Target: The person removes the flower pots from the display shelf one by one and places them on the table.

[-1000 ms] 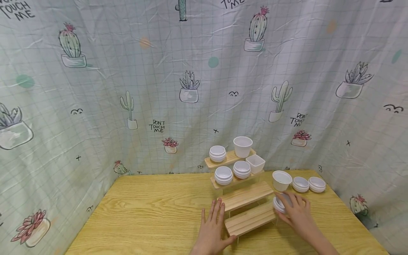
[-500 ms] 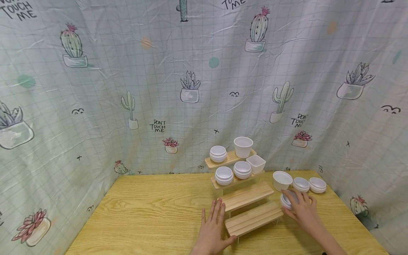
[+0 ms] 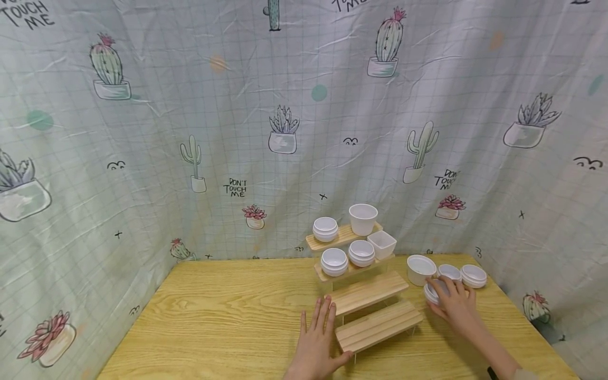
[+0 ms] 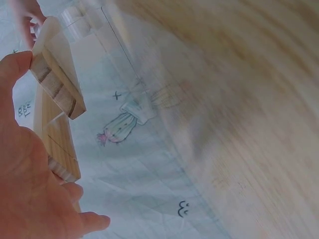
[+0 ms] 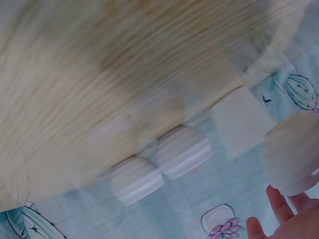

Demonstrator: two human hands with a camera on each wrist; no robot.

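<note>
My right hand (image 3: 458, 307) grips a small round white pot (image 3: 434, 293) by its rim, right of the stepped wooden stand (image 3: 375, 327). In the right wrist view that pot (image 5: 291, 154) appears above the fingertips at the right edge. My left hand (image 3: 313, 338) rests along the stand's left end, fingers straight. In the left wrist view the left hand (image 4: 35, 184) lies beside the ends of the wooden steps (image 4: 60, 89), the thumb touching one. The two lower steps hold no pots.
Two round pots (image 3: 334, 262) and a square pot (image 3: 381, 244) stand on the second-highest step. A round pot (image 3: 325, 229) and a taller pot (image 3: 363, 219) stand on top. Right of the stand are a taller pot (image 3: 421, 269) and two round pots (image 3: 473, 276).
My right hand has carried the round pot off the right end of the lowest step, moving right and slightly back. The left hand has stayed in place.
</note>
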